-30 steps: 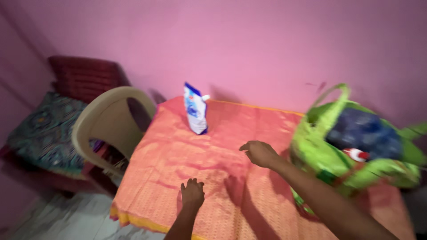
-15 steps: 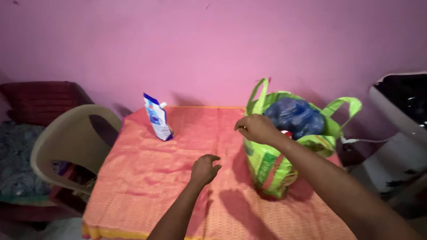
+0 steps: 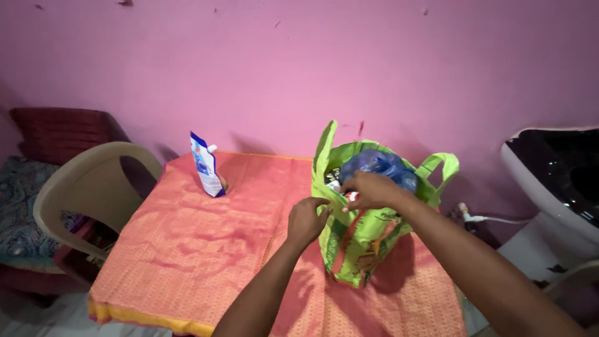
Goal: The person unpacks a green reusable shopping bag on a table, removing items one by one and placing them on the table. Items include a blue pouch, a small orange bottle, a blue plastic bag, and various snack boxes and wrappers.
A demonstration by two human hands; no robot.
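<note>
My left hand (image 3: 307, 219), which had hovered open over the orange tablecloth (image 3: 206, 249), had closed its fingers on the near rim of the green bag (image 3: 362, 234) standing at the table's right, while my right hand (image 3: 369, 190) had moved into its mouth, its grip hidden, beside the blue bundle (image 3: 377, 167).
</note>
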